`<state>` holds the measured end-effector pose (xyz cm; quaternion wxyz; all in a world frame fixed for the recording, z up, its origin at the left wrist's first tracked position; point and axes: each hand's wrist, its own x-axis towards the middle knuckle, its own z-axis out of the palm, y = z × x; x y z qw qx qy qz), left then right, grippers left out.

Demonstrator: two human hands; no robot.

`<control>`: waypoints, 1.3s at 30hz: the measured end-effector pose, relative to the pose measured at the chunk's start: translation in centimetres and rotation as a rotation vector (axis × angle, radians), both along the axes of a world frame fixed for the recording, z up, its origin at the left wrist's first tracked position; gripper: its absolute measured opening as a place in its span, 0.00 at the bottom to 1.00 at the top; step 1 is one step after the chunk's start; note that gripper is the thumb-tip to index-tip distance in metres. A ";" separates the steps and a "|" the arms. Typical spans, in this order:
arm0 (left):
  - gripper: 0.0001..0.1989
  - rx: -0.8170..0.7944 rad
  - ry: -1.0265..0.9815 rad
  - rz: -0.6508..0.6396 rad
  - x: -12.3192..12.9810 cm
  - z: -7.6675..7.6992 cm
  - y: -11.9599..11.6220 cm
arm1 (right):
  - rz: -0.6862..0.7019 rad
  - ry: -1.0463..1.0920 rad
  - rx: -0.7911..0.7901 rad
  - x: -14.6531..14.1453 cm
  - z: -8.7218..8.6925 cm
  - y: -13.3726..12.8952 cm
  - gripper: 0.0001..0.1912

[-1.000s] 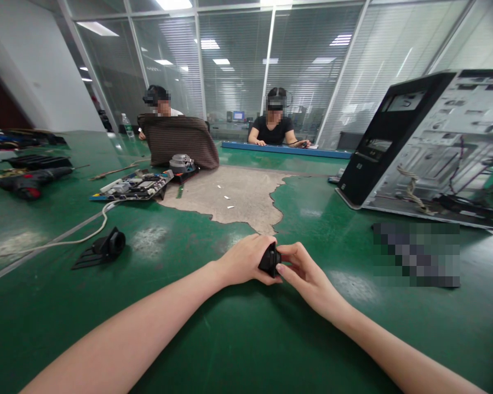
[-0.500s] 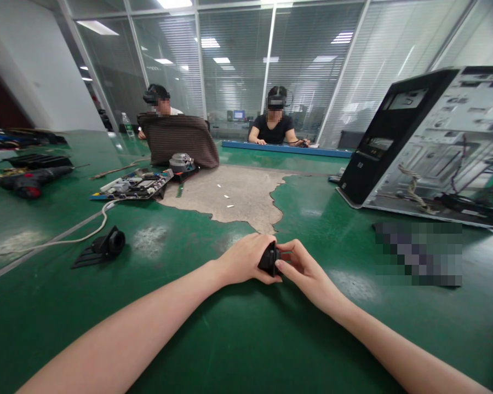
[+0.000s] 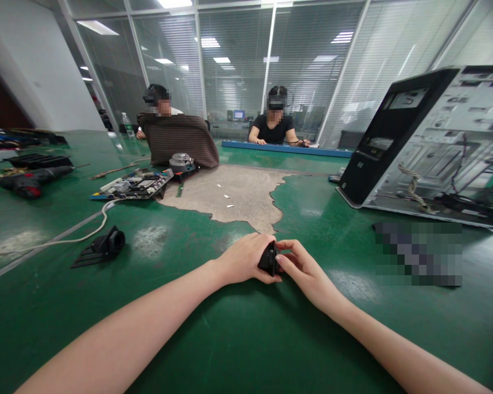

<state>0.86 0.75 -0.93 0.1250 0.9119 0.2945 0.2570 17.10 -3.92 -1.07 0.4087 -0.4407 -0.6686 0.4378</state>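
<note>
A small black part [image 3: 268,259] is held between both hands just above the green table [image 3: 230,339], near the middle of the view. My left hand [image 3: 243,259] wraps round it from the left, fingers curled over its far side and thumb below. From the right, my right hand [image 3: 303,269] pinches its right edge with thumb and fingertips. A black bracket with a round piece [image 3: 105,246] lies on the table to the left.
An open computer case [image 3: 427,148] stands at the right, beside a pixelated flat object [image 3: 419,254]. A circuit board [image 3: 135,185], a power tool [image 3: 33,180] and a white cable [image 3: 78,238] lie left. Two people sit across the table, one behind a brown cloth [image 3: 181,139].
The thumb and fingers of my right hand have shifted slightly on the black part. My left hand has barely moved.
</note>
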 end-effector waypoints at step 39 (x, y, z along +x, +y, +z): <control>0.27 0.006 -0.004 0.006 -0.1 -0.2 0.1 | 0.010 0.028 -0.006 0.2 0.1 0.2 0.09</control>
